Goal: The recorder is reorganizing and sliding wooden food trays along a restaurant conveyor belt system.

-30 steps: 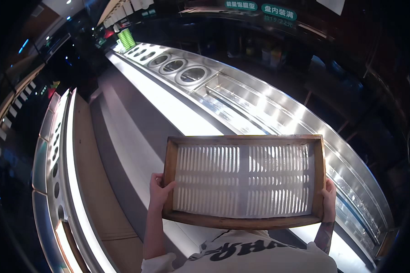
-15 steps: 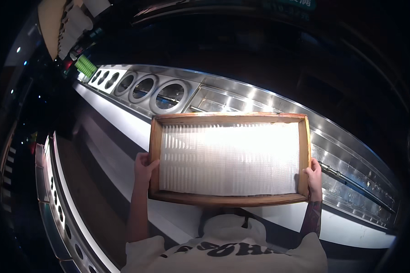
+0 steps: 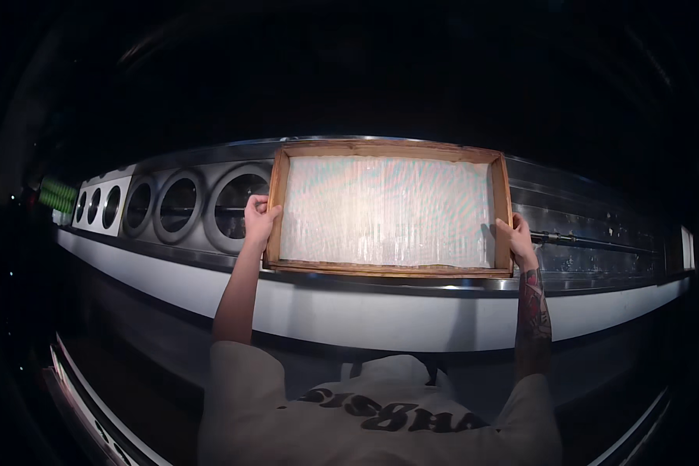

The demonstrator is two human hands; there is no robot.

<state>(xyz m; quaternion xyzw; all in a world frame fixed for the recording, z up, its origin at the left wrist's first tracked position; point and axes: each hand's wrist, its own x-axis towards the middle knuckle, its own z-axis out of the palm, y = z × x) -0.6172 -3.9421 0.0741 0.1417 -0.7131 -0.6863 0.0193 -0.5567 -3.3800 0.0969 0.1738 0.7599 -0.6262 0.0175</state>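
A rectangular wooden-framed tray (image 3: 388,271) with a pale, fine-lined bottom is held out at arm's length over the metal counter. My left hand (image 3: 262,219) grips its left side, thumb on the inner face and fingers bent around the outside. On the opposite side, my right hand (image 3: 518,239) clasps the frame in the same way. Nothing lies in the tray. Its near edge is close to the counter's front lip; whether it touches the metal I cannot tell.
Left of the tray, the steel counter has large round openings (image 3: 180,210) and a white panel with smaller holes (image 3: 111,206). A metal pipe (image 3: 590,242) runs through the wet trough (image 3: 621,264) on the right. Green stacked items (image 3: 57,194) stand at the far left. A white front panel (image 3: 349,314) faces me.
The tray has moved forward, away from my body, and now covers part of the counter trough. My arms are stretched farther, and the view has turned so the counter runs nearly level.
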